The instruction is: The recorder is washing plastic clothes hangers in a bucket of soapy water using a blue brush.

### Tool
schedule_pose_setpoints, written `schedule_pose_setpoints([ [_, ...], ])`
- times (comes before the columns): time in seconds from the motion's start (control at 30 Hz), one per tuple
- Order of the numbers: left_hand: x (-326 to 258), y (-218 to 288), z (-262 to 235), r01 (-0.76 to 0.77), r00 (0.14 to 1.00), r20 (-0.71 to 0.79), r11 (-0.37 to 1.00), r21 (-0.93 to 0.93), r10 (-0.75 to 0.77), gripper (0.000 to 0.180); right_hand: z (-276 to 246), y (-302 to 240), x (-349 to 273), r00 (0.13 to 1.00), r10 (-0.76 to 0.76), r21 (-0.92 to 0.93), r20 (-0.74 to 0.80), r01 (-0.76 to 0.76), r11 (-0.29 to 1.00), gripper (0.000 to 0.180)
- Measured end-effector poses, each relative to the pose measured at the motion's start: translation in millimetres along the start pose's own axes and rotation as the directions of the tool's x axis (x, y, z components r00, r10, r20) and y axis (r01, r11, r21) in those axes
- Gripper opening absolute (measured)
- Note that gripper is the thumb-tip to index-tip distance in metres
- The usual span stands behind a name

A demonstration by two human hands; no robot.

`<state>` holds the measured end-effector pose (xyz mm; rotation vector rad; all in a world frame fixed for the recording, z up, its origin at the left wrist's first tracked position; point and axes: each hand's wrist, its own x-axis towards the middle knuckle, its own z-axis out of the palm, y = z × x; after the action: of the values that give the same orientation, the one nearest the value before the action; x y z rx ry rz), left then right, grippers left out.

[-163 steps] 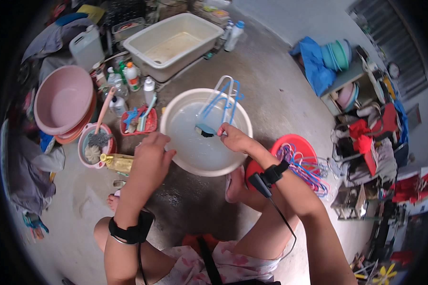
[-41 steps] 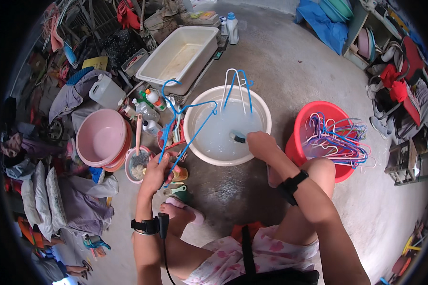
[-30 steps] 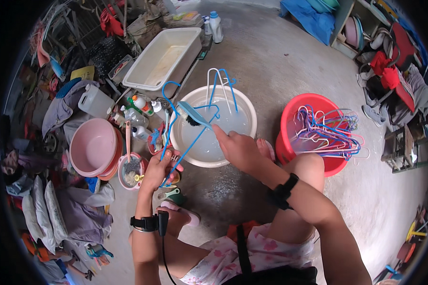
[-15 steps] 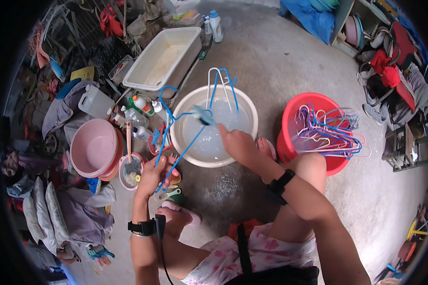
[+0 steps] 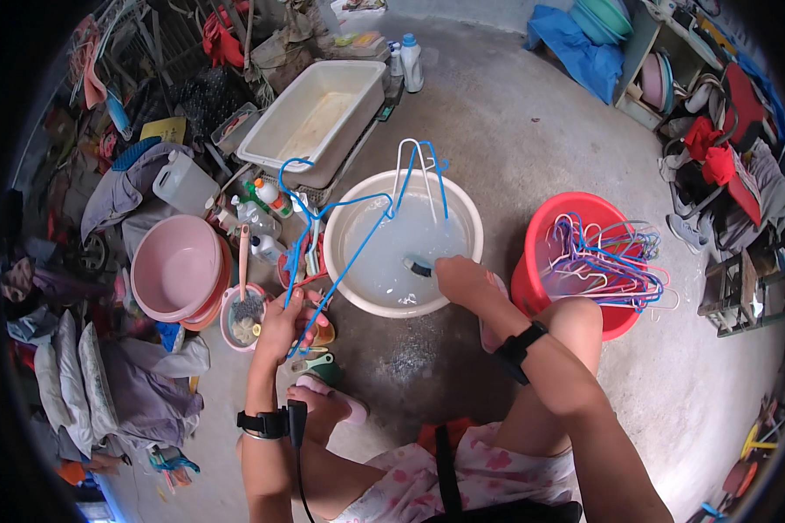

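My left hand (image 5: 290, 324) is closed round the lower bar of a blue clothes hanger (image 5: 344, 275), which is tilted up with its hook toward the far left. One end of this hanger reaches over a cream basin (image 5: 332, 261) of cloudy water. My right hand (image 5: 460, 281) grips a small scrubbing brush (image 5: 417, 266) by its handle, mostly covered by my fingers. The brush head is over the basin, apart from the hanger; whether it touches the water I cannot tell. A white hanger (image 5: 400, 161) and another blue hanger (image 5: 443, 187) stand in the basin, leaning on its far rim.
A red bucket (image 5: 532, 288) heaped with several coloured hangers (image 5: 606, 257) stands to the right. On the left are pink basins (image 5: 174, 270), a small pink pot (image 5: 229, 327) with a scrubber, and bottles (image 5: 270, 196). A long white tub (image 5: 253, 148) lies beyond; a green-handled brush (image 5: 314, 363) is near my foot.
My right hand has brought the brush off the held hanger, nearer and to the right over the basin. My left hand keeps its hold on the hanger. The whole view has shifted slightly.
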<state>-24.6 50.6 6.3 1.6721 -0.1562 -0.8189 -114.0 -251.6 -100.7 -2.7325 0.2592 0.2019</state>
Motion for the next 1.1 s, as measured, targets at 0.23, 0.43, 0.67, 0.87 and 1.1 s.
schedule_pose_setpoints([
  [0.23,13,0,14,0.082,0.997,-0.012,0.996,0.037,-0.082,0.037,-77,-54,-53,0.975,0.042,0.218,-0.219,0.007,0.976,0.027],
  [0.43,10,6,39,0.029,0.994,0.098,0.996,0.085,-0.037,0.037,-44,-43,-12,0.961,-0.029,0.104,-0.275,0.059,0.993,0.024],
  [0.67,-2,-6,17,0.07,0.997,0.027,0.996,0.057,-0.072,0.037,-23,-12,16,0.971,0.204,0.15,-0.125,-0.185,0.971,0.024],
  [0.87,-9,-7,-2,-0.007,1.0,-0.003,0.991,-0.13,0.007,0.037,4,14,21,0.963,0.269,0.142,0.02,-0.269,0.953,0.024],
  [1.1,-7,-10,-6,0.02,1.0,-0.002,0.999,-0.051,-0.02,0.036,21,23,25,0.965,0.258,0.259,0.044,-0.261,0.93,0.021],
])
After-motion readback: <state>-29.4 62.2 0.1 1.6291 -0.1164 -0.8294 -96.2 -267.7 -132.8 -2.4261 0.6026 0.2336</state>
